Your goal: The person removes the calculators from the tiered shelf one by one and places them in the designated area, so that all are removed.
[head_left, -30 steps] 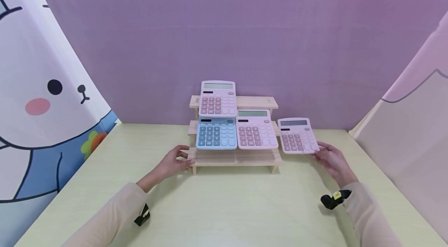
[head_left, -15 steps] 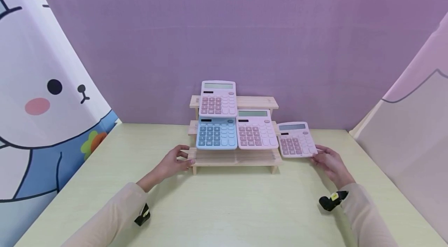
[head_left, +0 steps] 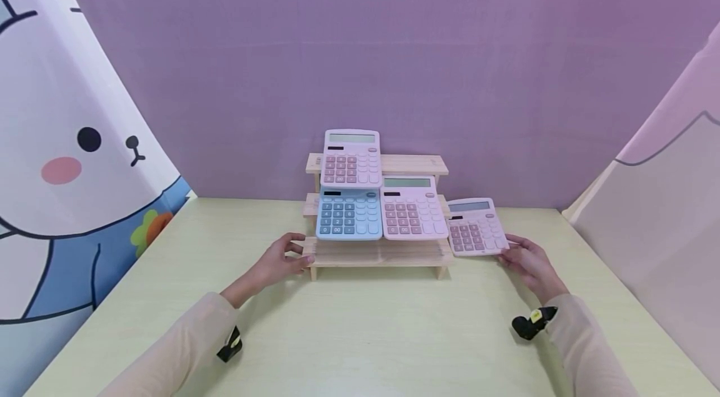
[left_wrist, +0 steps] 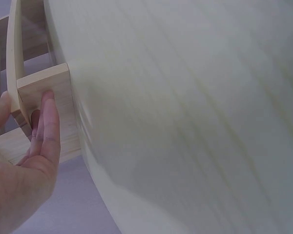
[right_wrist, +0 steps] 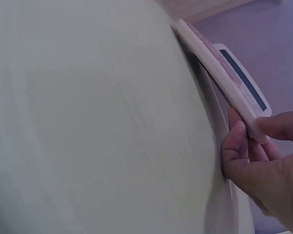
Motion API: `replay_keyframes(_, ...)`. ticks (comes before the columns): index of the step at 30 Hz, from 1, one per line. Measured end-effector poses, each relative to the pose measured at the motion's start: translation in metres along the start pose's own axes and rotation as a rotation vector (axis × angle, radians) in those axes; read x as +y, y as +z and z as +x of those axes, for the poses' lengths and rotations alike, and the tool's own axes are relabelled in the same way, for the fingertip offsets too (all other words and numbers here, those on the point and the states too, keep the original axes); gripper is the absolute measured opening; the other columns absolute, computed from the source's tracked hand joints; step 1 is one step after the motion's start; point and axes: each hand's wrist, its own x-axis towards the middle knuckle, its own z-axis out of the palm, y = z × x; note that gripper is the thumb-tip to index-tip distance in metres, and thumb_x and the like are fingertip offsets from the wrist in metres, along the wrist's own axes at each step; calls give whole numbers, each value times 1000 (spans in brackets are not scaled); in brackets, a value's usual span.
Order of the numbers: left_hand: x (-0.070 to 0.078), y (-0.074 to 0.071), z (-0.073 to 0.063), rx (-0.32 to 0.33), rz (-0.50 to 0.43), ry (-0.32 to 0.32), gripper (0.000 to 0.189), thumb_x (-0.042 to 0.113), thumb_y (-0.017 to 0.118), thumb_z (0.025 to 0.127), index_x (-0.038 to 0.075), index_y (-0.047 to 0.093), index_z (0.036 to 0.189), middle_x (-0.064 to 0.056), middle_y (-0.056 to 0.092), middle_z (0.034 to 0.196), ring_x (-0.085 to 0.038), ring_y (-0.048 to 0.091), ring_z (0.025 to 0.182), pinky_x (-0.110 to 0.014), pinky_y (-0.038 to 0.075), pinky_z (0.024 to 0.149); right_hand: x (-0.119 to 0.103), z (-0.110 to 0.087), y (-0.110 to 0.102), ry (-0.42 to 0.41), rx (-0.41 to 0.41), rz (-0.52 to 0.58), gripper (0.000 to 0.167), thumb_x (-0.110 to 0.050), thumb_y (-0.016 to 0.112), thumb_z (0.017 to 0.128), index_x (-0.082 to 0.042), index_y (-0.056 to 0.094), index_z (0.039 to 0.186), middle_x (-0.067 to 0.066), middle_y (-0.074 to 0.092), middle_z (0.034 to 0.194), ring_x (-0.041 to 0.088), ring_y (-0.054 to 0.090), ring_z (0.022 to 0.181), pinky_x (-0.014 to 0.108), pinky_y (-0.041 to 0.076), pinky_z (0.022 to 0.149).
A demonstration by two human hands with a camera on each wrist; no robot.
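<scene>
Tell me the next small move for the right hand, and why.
Probably lower the pink calculator flat onto the table: it is already beside the wooden rack, and the right hand pinches its near right corner, raised off the surface.

This seems a screened-off corner; whether of a home or an office, I cannot tell. A purple backdrop (head_left: 360, 59) stands behind the pale table (head_left: 365, 334), a cartoon-printed sheet (head_left: 84, 197) at left.

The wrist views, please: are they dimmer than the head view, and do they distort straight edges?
Head view: brightest, soft shadows on the table; left wrist view: dimmer, the table's edge curves; right wrist view: also dim, the held calculator looks bowed.
</scene>
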Motion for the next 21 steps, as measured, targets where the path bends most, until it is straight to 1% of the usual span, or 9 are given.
replay_keyframes(8, -3, 0, 2, 7, -3, -22, 62, 14, 64, 86, -8, 29, 132, -23, 52, 107, -23, 66, 88, -36, 58, 76, 1, 2, 0, 18, 28, -36, 52, 10, 46, 87, 5, 25, 134, -7, 62, 83, 5, 61, 76, 18, 54, 71)
replay_keyframes(13, -4, 0, 2, 6, -7, -23, 62, 14, 64, 86, -7, 30, 132, -23, 52, 108, -24, 65, 89, -36, 58, 75, 0, 2, 3, 22, 43, -89, 59, 9, 46, 87, 8, 17, 139, -7, 60, 84, 4, 60, 77, 18, 54, 73)
replay_keyframes(17, -4, 0, 3, 8, -4, -21, 61, 13, 64, 86, -7, 30, 132, -23, 52, 108, -24, 65, 89, -35, 58, 75, 0, 2, 5, 25, 54, -154, 62, 7, 46, 88, 9, 12, 140, -3, 56, 90, 4, 59, 77, 17, 54, 73)
replay_keyframes(21, -4, 0, 3, 9, 1, -22, 61, 14, 64, 86, -7, 30, 132, -23, 52, 107, -23, 65, 89, -35, 58, 75, 0, 4, 6, 36, 73, -227, 61, 6, 44, 89, 10, 12, 140, 5, 51, 99, 4, 58, 77, 17, 54, 72)
